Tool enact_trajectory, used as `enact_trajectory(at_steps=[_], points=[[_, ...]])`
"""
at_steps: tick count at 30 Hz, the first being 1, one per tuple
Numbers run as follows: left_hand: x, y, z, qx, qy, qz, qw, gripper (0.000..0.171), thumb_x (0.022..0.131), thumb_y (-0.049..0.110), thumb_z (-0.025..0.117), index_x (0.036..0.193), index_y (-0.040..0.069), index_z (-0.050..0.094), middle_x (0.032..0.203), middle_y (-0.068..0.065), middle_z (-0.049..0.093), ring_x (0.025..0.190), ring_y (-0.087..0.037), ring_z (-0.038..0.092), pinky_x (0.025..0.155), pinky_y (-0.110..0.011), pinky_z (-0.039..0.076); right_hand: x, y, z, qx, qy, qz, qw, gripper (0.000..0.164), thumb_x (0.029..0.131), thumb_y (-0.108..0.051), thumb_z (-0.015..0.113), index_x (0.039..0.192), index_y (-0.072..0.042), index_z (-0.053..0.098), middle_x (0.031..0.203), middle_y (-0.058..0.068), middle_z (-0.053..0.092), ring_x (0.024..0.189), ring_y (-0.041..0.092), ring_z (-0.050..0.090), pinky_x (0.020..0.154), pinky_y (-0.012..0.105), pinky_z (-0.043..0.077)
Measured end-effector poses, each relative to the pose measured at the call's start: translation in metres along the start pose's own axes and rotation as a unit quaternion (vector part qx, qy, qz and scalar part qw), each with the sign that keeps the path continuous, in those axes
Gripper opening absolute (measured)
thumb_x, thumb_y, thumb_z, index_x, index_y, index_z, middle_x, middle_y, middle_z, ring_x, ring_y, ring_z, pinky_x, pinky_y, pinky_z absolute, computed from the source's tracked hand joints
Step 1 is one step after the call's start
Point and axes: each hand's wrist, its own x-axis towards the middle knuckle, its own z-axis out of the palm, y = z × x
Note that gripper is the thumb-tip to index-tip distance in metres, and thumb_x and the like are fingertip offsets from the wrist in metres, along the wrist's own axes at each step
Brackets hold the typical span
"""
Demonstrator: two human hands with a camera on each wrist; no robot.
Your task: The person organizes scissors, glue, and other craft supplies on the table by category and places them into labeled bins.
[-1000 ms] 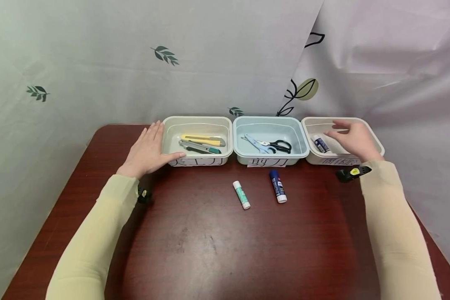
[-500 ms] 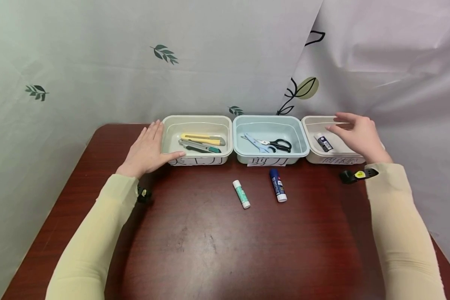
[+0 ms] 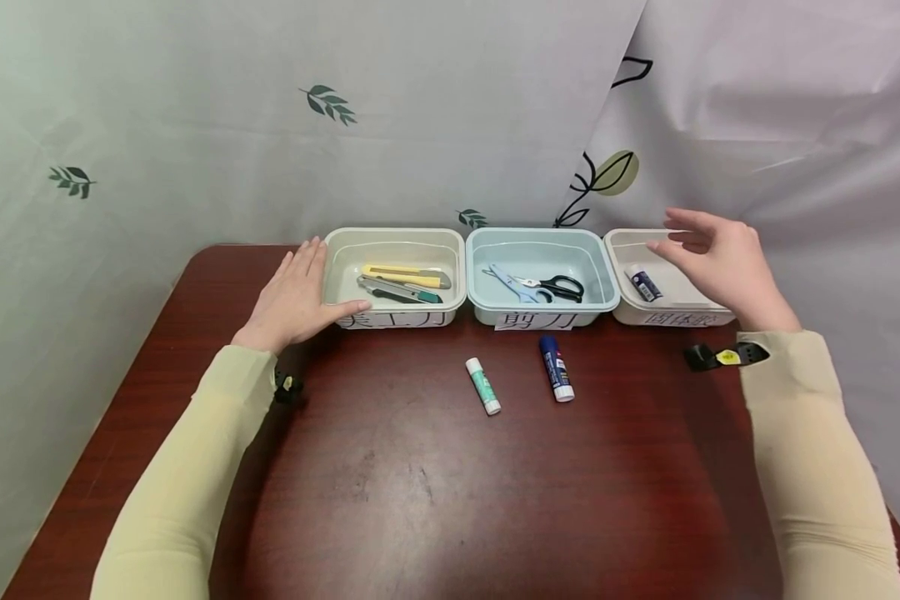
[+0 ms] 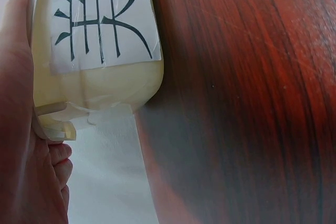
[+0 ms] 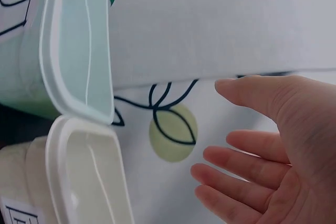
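Note:
My left hand [image 3: 288,296] rests against the left end of the cream bin [image 3: 330,258], fingers straight and thumb along its front rim. In that bin lie a yellow utility knife [image 3: 405,276] and a green-and-grey one [image 3: 412,292]. My right hand [image 3: 727,262] hovers over the right-hand cream bin [image 3: 622,308], holding nothing; the right wrist view shows its fingers [image 5: 247,169] loosely bent and thumb apart. A dark blue glue stick [image 3: 644,285] lies inside that bin. On the table are a green-and-white glue stick [image 3: 483,387] and a larger blue glue stick [image 3: 556,369].
Between the cream bins stands a light blue bin [image 3: 480,308] with black-handled scissors [image 3: 565,288] and light blue scissors [image 3: 521,286]. Paper labels [image 3: 536,321] are on the bins' fronts. A patterned white sheet [image 3: 420,125] hangs behind the dark red table [image 3: 435,500].
My right hand has risen and moved right, away from the right-hand bin's interior. The dark blue glue stick in it has shifted slightly. My left hand stays put.

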Motion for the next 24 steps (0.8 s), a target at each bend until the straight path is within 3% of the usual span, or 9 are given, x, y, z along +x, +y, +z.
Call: enact_trajectory(at_steps=[6, 16, 24], points=[[0.0, 0.0, -0.001, -0.001, -0.004, -0.002, 1.0, 0.124, 0.086, 0.082, 0.052, 0.159, -0.008, 0.008, 0.166, -0.027, 0.009, 0.154, -0.037, 0.007, 0.124, -0.046, 0.001, -0.004, -0.015, 0.0, 0.008, -0.004, -0.008, 1.0, 0.06, 0.092, -0.039, 0.076, 0.143, -0.011, 0.062, 0.134, 0.016, 0.064, 0.115, 0.026, 0.067, 0.085, 0.01, 0.049], [0.002, -0.002, 0.002, -0.002, 0.0, -0.003, 1.0, 0.125, 0.085, 0.083, 0.052, 0.159, -0.008, 0.009, 0.166, -0.026, 0.01, 0.154, -0.037, 0.008, 0.124, -0.043, 0.0, -0.014, -0.035, 0.003, 0.006, -0.012, -0.037, 0.999, 0.057, 0.092, -0.038, 0.075, 0.142, -0.013, 0.063, 0.133, 0.01, 0.066, 0.116, 0.033, 0.064, 0.091, 0.016, 0.05], [0.001, -0.001, 0.002, -0.002, 0.002, -0.002, 1.0, 0.125, 0.085, 0.082, 0.052, 0.159, -0.008, 0.009, 0.166, -0.026, 0.01, 0.153, -0.037, 0.008, 0.124, -0.043, 0.001, -0.022, -0.044, 0.008, 0.002, -0.021, -0.05, 0.999, 0.058, 0.091, -0.043, 0.076, 0.141, -0.016, 0.064, 0.132, 0.004, 0.067, 0.117, 0.028, 0.064, 0.091, 0.013, 0.047]])
